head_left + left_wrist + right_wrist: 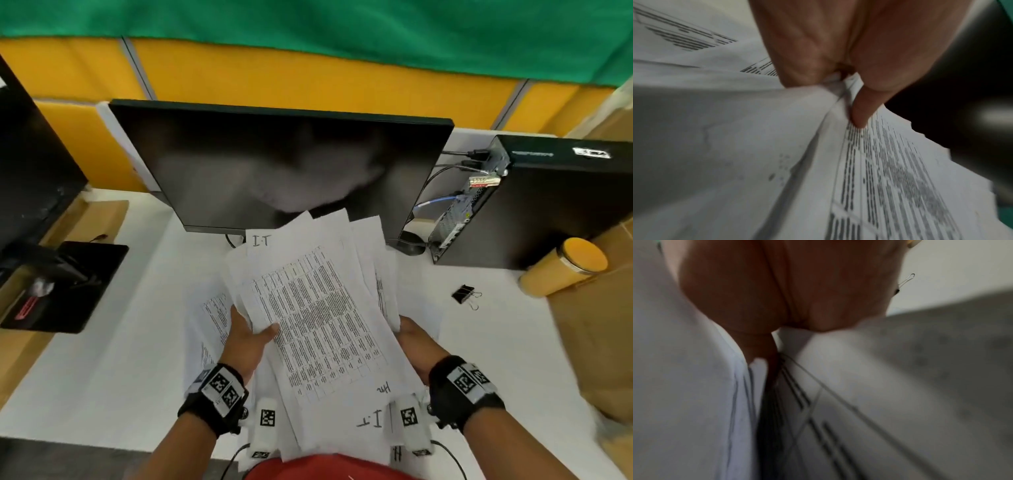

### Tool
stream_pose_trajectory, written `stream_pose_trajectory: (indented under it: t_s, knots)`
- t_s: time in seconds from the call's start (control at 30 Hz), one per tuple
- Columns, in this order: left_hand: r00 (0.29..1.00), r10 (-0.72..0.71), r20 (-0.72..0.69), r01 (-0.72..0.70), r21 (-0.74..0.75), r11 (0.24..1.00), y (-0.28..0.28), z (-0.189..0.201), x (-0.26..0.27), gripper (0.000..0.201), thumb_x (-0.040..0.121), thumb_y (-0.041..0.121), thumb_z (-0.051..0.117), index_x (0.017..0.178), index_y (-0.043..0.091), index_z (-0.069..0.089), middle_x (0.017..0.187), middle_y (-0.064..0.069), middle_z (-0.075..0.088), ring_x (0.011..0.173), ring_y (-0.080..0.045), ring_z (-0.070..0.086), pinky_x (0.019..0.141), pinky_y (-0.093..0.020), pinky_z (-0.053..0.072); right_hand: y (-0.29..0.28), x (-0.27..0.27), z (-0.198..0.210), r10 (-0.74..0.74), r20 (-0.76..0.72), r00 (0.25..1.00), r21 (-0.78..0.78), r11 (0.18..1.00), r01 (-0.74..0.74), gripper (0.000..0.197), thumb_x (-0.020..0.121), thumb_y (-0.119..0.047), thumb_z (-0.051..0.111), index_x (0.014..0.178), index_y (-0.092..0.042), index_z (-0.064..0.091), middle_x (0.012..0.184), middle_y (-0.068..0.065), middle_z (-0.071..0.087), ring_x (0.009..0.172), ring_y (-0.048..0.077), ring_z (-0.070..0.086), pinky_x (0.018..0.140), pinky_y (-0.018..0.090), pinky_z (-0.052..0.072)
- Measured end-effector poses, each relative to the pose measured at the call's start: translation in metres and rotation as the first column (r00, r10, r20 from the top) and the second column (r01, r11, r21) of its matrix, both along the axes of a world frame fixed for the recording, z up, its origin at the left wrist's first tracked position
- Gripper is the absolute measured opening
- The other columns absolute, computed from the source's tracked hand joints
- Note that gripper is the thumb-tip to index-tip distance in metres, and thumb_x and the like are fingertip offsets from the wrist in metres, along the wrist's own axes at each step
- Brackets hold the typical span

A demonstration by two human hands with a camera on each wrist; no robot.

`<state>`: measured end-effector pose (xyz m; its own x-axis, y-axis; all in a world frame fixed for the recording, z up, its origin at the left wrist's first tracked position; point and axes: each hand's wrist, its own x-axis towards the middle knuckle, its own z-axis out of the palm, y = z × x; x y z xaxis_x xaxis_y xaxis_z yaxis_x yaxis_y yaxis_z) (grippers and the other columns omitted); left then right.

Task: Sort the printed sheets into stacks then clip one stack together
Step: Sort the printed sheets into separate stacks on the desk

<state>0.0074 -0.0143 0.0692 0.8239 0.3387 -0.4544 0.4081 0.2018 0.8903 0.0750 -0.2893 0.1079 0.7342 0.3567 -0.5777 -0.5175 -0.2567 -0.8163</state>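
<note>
White printed sheets (318,318) fanned, pinched by left hand (248,337) and right hand (416,342); square edges, then split by label.

Your head camera looks down over the desk (144,342). Each wrist camera sits very close (blurry) against the same printed sheets (318,318).

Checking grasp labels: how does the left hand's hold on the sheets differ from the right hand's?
The left hand grips the printed sheets at their left edge, its thumb lying on top of the printed face. The right hand grips the opposite, right edge, with no thumb showing on top in the head view. Its fingers go under the sheets. Shared: both hold the same fanned bundle above the desk, and each wears a black wrist strap with markers.
</note>
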Motion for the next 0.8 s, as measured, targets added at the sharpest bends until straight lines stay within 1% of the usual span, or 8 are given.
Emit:
stream_pose_trajectory:
  t_s: [0.07, 0.17, 0.27, 0.4, 0.47, 0.53, 0.67, 0.8]
  knots:
    - [0.999, 0.048, 0.021, -0.049, 0.047, 0.998, -0.001, 0.005, 0.003, 0.089, 0.081, 0.008, 0.075, 0.15, 0.025, 0.02, 0.144, 0.019, 0.033, 0.134, -0.007, 0.035, 0.114, -0.033, 0.024, 0.004, 0.002, 0.004, -0.055, -0.024, 0.998, 0.039, 0.998, 0.056, 0.03, 0.094, -0.045, 0.054, 0.107, -0.024, 0.072, 0.103, 0.001, 0.077, 0.094, 0.016, 0.072, 0.079, 0.031, 0.055]
    - [0.982, 0.164, 0.096, -0.168, 0.031, 0.985, 0.008, 0.012, 0.008, 0.08, 0.07, 0.021, 0.086, 0.138, 0.018, 0.044, 0.135, 0.002, 0.058, 0.128, -0.018, 0.052, 0.112, -0.048, 0.037, 0.013, 0.007, 0.007, -0.064, 0.029, 0.998, 0.126, 0.99, 0.06, 0.03, 0.09, -0.049, 0.055, 0.116, -0.036, 0.059, 0.097, -0.021, 0.074, 0.089, -0.008, 0.069, 0.075, 0.016, 0.05]
    - [0.956, 0.183, 0.229, -0.186, -0.007, 0.982, 0.011, 0.035, 0.011, 0.083, 0.068, 0.015, 0.086, 0.14, 0.019, 0.045, 0.134, 0.0, 0.061, 0.127, -0.019, 0.054, 0.109, -0.052, 0.039, 0.026, 0.011, 0.013, -0.048, 0.199, 0.979, 0.079, 0.996, 0.033, 0.049, 0.078, -0.037, 0.076, 0.124, -0.029, 0.061, 0.11, -0.012, 0.074, 0.102, 0.004, 0.069, 0.096, 0.035, 0.052]
    - [0.893, 0.14, 0.429, -0.1, -0.116, 0.988, 0.02, 0.06, 0.016, 0.085, 0.075, -0.004, 0.076, 0.146, 0.02, 0.037, 0.14, -0.008, 0.055, 0.13, -0.028, 0.051, 0.108, -0.053, 0.037, 0.031, 0.018, 0.023, -0.192, 0.268, 0.944, 0.151, 0.976, 0.156, 0.026, 0.086, -0.01, 0.072, 0.107, -0.024, 0.065, 0.096, -0.013, 0.077, 0.092, 0.002, 0.071, 0.093, 0.035, 0.053]
    - [0.889, 0.176, 0.424, -0.075, -0.244, 0.967, 0.022, 0.071, 0.015, 0.072, 0.069, 0.01, 0.085, 0.133, 0.014, 0.054, 0.13, -0.013, 0.062, 0.122, -0.031, 0.058, 0.103, -0.051, 0.041, 0.03, 0.02, 0.026, -0.183, 0.265, 0.947, 0.15, 0.978, 0.147, 0.023, 0.087, -0.008, 0.07, 0.101, -0.025, 0.062, 0.09, -0.013, 0.076, 0.088, 0.003, 0.071, 0.09, 0.032, 0.052]
    - [0.912, 0.182, 0.369, -0.079, -0.276, 0.958, 0.023, 0.076, 0.015, 0.057, 0.059, 0.023, 0.09, 0.112, 0.015, 0.071, 0.118, -0.014, 0.069, 0.113, -0.031, 0.064, 0.097, -0.048, 0.048, 0.029, 0.021, 0.026, -0.112, 0.248, 0.962, 0.113, 0.99, 0.086, 0.027, 0.089, -0.014, 0.069, 0.114, -0.021, 0.063, 0.103, -0.007, 0.075, 0.099, 0.012, 0.07, 0.094, 0.041, 0.053]
    - [0.922, 0.154, 0.356, -0.082, -0.21, 0.974, 0.025, 0.073, 0.015, 0.039, 0.085, -0.001, 0.064, 0.123, 0.009, 0.062, 0.123, -0.014, 0.067, 0.115, -0.031, 0.064, 0.103, -0.056, 0.044, 0.021, 0.021, 0.023, -0.012, 0.228, 0.974, 0.018, 1.0, 0.008, 0.04, 0.091, -0.016, 0.066, 0.13, -0.019, 0.058, 0.113, -0.007, 0.073, 0.105, 0.008, 0.068, 0.096, 0.034, 0.052]
    - [0.913, 0.136, 0.386, -0.091, -0.132, 0.987, 0.016, 0.083, 0.014, 0.034, 0.087, 0.002, 0.062, 0.117, 0.016, 0.067, 0.122, -0.01, 0.068, 0.115, -0.028, 0.064, 0.104, -0.057, 0.043, 0.02, 0.021, 0.027, -0.04, 0.287, 0.957, 0.0, 0.999, 0.042, 0.032, 0.092, -0.014, 0.064, 0.124, -0.021, 0.064, 0.115, -0.007, 0.073, 0.108, 0.01, 0.068, 0.102, 0.041, 0.049]
